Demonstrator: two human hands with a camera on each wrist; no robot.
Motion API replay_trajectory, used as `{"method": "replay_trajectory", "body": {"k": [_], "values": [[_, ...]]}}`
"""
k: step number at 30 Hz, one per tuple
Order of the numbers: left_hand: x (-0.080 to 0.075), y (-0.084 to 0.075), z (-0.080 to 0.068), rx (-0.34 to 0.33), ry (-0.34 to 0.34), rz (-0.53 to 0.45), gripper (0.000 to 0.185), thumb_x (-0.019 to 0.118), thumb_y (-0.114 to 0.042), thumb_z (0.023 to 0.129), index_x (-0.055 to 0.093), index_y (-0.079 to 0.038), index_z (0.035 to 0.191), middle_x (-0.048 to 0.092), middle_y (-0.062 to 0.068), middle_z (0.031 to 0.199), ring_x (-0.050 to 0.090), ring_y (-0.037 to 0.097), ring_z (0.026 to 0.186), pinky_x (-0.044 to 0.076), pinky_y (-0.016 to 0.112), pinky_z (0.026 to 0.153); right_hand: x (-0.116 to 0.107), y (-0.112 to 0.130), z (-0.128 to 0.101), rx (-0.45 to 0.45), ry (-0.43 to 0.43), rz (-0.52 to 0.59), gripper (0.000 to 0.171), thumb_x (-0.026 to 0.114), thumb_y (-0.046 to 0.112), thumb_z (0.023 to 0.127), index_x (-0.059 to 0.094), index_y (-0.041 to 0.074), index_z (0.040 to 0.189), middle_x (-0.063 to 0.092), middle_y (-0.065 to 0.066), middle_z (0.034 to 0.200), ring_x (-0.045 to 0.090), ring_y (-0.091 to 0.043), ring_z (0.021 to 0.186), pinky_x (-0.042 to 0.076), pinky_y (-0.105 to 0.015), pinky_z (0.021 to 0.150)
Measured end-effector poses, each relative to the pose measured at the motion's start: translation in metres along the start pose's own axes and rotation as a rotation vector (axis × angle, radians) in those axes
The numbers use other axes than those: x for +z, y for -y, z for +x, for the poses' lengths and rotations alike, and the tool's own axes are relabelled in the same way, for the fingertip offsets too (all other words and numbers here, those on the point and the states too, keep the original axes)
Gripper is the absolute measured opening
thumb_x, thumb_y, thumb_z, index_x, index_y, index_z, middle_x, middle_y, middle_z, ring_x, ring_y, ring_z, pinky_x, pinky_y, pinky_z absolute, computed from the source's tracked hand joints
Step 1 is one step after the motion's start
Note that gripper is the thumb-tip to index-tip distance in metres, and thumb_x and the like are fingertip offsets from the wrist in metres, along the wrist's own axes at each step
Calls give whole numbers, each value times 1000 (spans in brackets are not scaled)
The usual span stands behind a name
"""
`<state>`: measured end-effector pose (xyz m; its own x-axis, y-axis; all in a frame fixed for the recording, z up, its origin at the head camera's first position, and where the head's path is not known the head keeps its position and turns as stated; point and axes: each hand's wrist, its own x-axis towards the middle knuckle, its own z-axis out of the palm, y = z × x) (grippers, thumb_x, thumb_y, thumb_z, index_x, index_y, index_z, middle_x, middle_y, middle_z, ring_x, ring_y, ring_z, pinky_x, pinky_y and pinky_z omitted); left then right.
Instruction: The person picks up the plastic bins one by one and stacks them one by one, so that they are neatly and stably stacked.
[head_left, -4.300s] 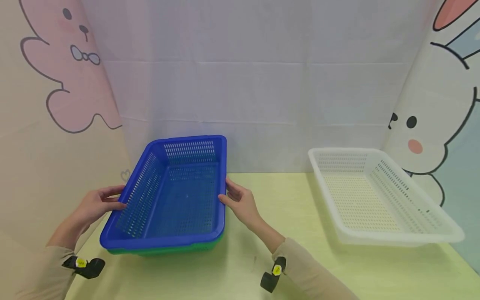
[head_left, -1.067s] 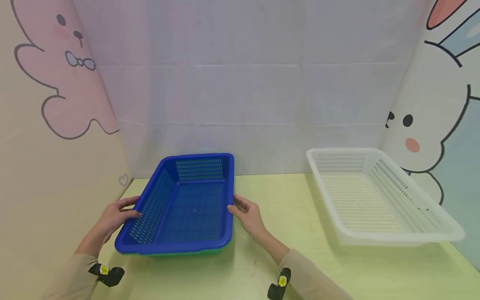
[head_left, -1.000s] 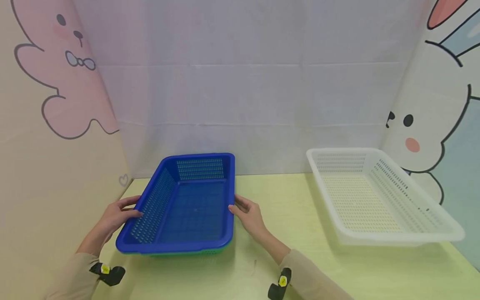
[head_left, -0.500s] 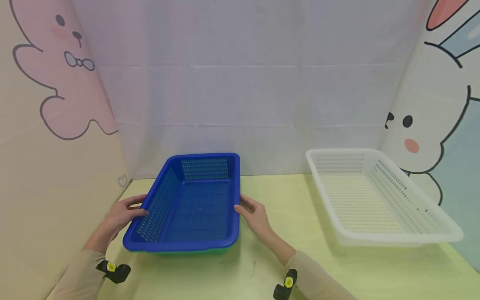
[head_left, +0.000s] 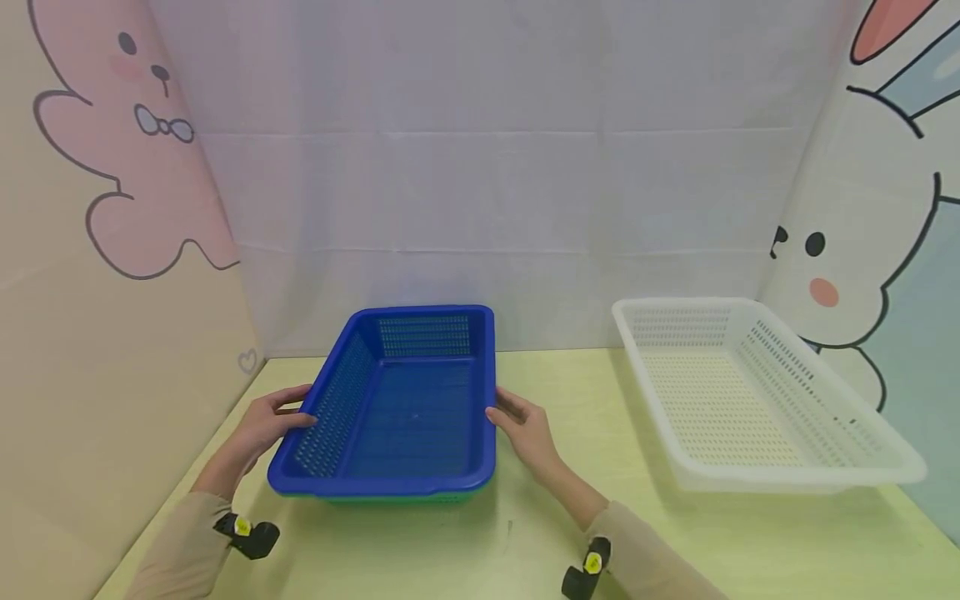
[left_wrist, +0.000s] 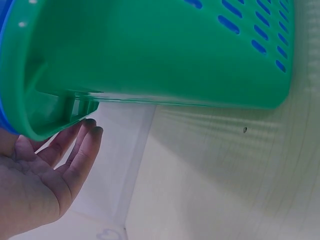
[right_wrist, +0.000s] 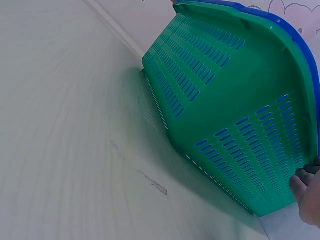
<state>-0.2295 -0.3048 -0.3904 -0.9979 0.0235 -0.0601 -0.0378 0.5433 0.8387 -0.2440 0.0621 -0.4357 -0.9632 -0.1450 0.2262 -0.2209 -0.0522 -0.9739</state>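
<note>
A blue perforated basket (head_left: 405, 417) sits nested inside a green one (head_left: 397, 498) on the pale yellow-green table (head_left: 570, 375). My left hand (head_left: 273, 419) touches the stack's left rim. In the left wrist view its fingers (left_wrist: 75, 155) lie straight under the green basket's (left_wrist: 165, 55) rim. My right hand (head_left: 528, 429) rests with extended fingers against the stack's right side. Only a fingertip (right_wrist: 306, 195) shows beside the green wall (right_wrist: 225, 125) in the right wrist view. Both baskets look empty.
An empty white perforated basket (head_left: 750, 400) stands at the right, close to the rabbit-print side wall (head_left: 862, 250). Another printed wall (head_left: 112, 292) closes the left side, and a pale cloth backdrop (head_left: 487, 208) stands behind the table.
The blue basket, tilted up 4.3 s ago, now lies level in the green one. Over the last second the stack and both hands have shifted right across the table.
</note>
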Motion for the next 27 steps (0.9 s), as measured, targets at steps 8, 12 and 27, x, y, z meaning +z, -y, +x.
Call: {"method": "replay_trajectory", "body": {"k": [8, 12, 27], "values": [[5, 0, 3, 11, 5, -27, 65, 62, -16, 85, 30, 5, 138, 35, 30, 135, 49, 43, 112, 47, 46, 87, -6, 0, 0, 1, -14, -11, 45, 60, 6, 85, 46, -10, 125, 49, -23, 127, 49, -33, 116, 43, -31, 93], [6, -1, 5, 10, 11, -23, 67, 63, -18, 85, 30, 4, 138, 34, 29, 137, 47, 44, 114, 45, 47, 88, -9, 0, 0, -3, -18, -14, 45, 60, 6, 85, 47, -9, 125, 49, -23, 127, 49, -33, 116, 43, -30, 93], [18, -9, 8, 6, 28, -56, 69, 64, -22, 84, 29, 3, 139, 34, 28, 137, 47, 42, 114, 43, 49, 91, -24, -2, 0, 3, -62, -39, 44, 61, 9, 85, 49, -7, 125, 51, -20, 126, 50, -31, 116, 43, -32, 93]]}}
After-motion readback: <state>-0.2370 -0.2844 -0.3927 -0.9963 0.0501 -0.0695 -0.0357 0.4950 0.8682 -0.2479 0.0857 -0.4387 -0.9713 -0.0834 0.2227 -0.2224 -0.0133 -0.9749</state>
